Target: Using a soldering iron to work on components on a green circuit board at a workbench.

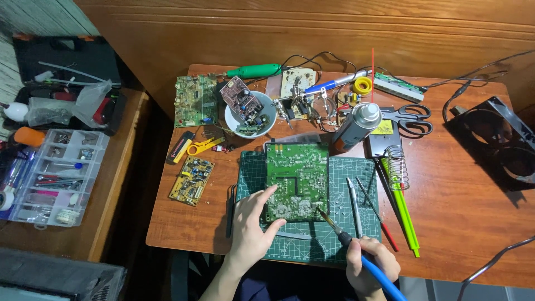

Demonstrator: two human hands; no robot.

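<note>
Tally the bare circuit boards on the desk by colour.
Green: 2, the large green board under the left hand on the cutting mat, and the green board at the back
Yellow: 1
Reddish-brown: 1, in the white bowl
Total: 4

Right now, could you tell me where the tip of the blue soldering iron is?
In the head view, the soldering iron, held in the right hand, has its tip at the lower right corner of the green circuit board on the cutting mat.

electronics repair bench — circuit boards point(193, 100), soldering iron point(356, 251), cutting mat point(340, 234) on wooden table point(462, 217).
</note>
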